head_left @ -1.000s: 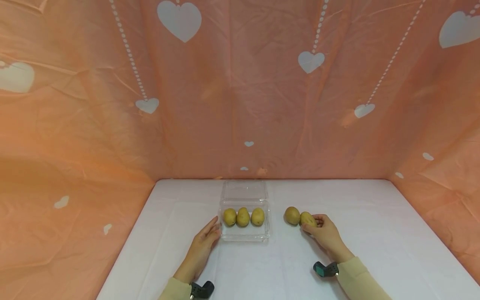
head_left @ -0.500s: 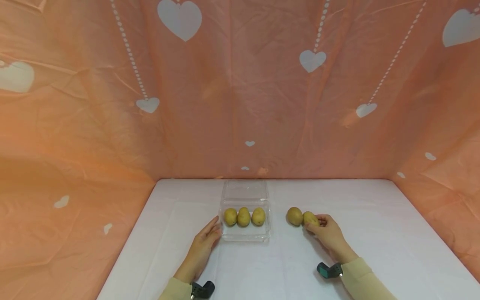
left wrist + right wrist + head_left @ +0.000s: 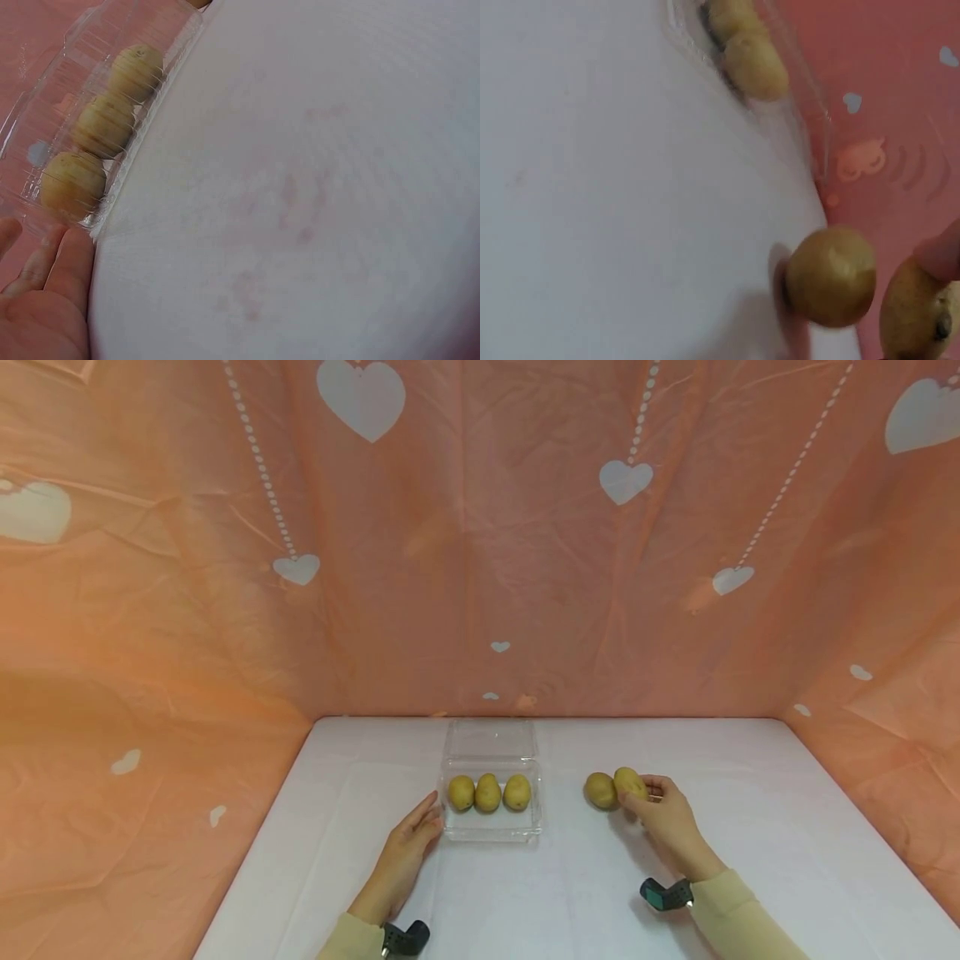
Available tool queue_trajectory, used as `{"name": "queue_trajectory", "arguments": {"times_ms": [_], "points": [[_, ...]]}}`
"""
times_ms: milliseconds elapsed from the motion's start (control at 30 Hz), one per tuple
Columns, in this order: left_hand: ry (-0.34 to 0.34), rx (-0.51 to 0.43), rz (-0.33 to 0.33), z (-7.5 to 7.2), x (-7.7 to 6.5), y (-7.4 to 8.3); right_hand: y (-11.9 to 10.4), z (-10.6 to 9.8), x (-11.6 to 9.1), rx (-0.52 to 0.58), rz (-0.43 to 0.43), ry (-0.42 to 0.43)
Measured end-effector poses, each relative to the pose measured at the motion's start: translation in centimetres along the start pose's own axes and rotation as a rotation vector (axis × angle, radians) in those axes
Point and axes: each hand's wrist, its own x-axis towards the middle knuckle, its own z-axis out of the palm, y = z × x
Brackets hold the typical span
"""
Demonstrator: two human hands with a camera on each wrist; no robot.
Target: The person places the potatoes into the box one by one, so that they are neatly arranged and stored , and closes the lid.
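My right hand (image 3: 670, 823) pinches a small yellow pear (image 3: 629, 783) between thumb and fingers. In the right wrist view this pear (image 3: 909, 311) shows a dark spot at one end and stands raised. Just left of it, a second, rounder brownish-yellow pear (image 3: 600, 791) sits on the table. Toward the middle is a clear plastic box (image 3: 491, 836) with its lid (image 3: 491, 740) folded back. Three pears lie in a row inside, among them the middle pear (image 3: 487, 793). With fingers extended, my left hand (image 3: 403, 860) touches the box's left side.
A white cloth (image 3: 570, 893) covers the table. Orange sheeting (image 3: 480, 568) with pale hearts rises behind it and at both sides. Dark wrist cameras, including the right one (image 3: 666, 894), are strapped at both sleeves.
My right hand has shifted right and away from me, lifting the pear. The loose pear beside it has moved a little to the right. My left hand and the box stay put.
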Motion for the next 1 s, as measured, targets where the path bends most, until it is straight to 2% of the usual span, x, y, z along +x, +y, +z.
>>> {"name": "queue_trajectory", "arguments": {"times_ms": [200, 533, 800, 1000], "points": [[0.004, -0.01, -0.009, 0.0, 0.1, 0.1, -1.5, 0.3, -0.2, 0.02, -0.073, -0.003], [0.012, -0.012, -0.018, 0.1, 0.1, -0.1, -3.6, 2.2, -0.6, 0.037, -0.194, 0.001], [0.011, -0.046, 0.006, 0.2, 0.1, -0.1, -4.8, 4.1, -0.6, 0.08, -0.245, -0.027], [0.008, -0.053, 0.011, 0.1, 0.1, -0.2, -5.7, 5.6, -0.8, 0.071, -0.286, -0.066]]}}
